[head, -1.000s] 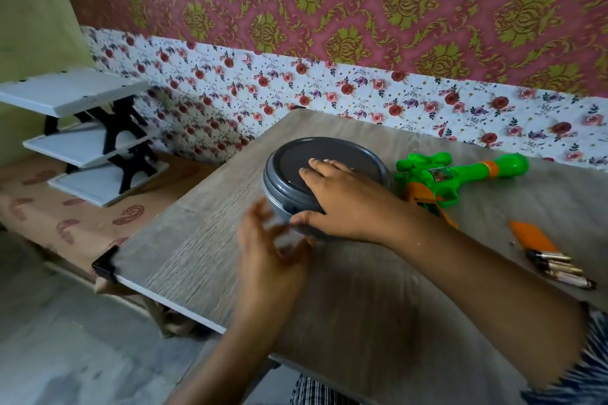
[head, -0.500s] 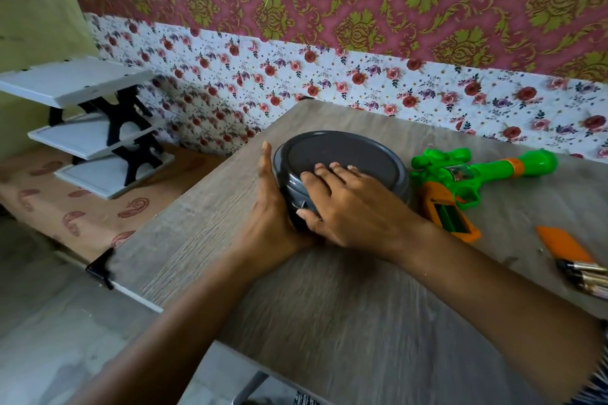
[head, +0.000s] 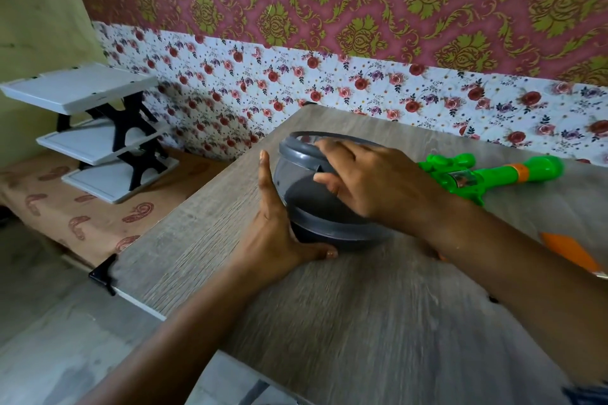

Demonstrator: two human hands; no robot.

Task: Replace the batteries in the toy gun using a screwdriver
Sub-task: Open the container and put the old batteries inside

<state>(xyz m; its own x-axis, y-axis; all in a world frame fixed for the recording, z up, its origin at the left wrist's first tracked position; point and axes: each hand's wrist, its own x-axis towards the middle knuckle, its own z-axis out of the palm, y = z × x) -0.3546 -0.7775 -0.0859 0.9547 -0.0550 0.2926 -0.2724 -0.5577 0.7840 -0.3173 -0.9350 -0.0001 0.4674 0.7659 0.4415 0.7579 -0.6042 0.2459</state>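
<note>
Patterned wallpaper (head: 329, 10) behind, maroon with gold medallions above a white band of red roses; at far left, a white three-tier rack (head: 95, 131) on black cross-braces, standing over paisley cloth. Wood-grain table (head: 362, 322), matte grey-brown, with a black corner cap at its left edge. Left hand (head: 276, 223) flat against the side of a round dark grey container (head: 329, 223), fingers straight, thumb touching the base. Right hand (head: 371, 181) curled over the container's grey-rimmed lid (head: 296, 151), gripping and tilting it up. Just right of that wrist, a glossy green plastic toy gun (head: 493, 174) with an orange ring, lying on the table. Orange piece (head: 572, 253) at far right, partly cut off.
</note>
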